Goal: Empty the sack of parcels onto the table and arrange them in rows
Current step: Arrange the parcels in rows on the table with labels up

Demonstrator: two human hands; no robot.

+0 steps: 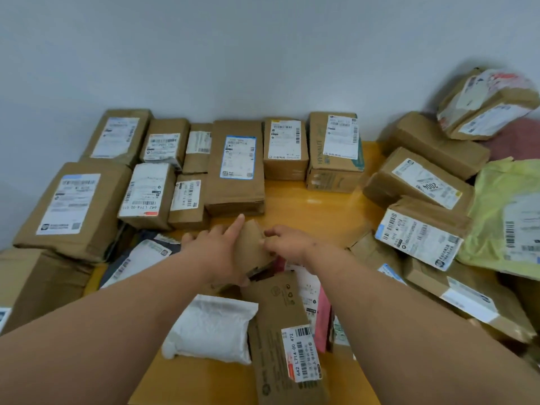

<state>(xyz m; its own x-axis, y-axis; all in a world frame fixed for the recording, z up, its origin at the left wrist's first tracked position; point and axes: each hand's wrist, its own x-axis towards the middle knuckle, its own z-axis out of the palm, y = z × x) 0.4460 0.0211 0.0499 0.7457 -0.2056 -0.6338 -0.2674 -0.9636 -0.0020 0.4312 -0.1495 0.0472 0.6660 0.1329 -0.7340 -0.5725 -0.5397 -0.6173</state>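
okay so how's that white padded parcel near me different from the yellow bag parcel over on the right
The white padded parcel is a plain puffy mailer with no label showing; the yellow bag parcel is thin crinkled plastic with a barcoded label facing up. The white one lies on the table near the front edge; the yellow one sits among the unsorted pile. Both are soft packs, not boxes.

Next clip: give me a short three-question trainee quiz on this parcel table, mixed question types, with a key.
1. True or false: both hands hold the same small brown parcel.
2. Which is nearest the camera? A) white padded mailer B) yellow bag C) blue-bordered label parcel
3. Fill in: the sorted rows stand against the ____ at the table's far edge.

Key: 1 true, the left hand and right hand both grip it. 2 A. 3 wall.
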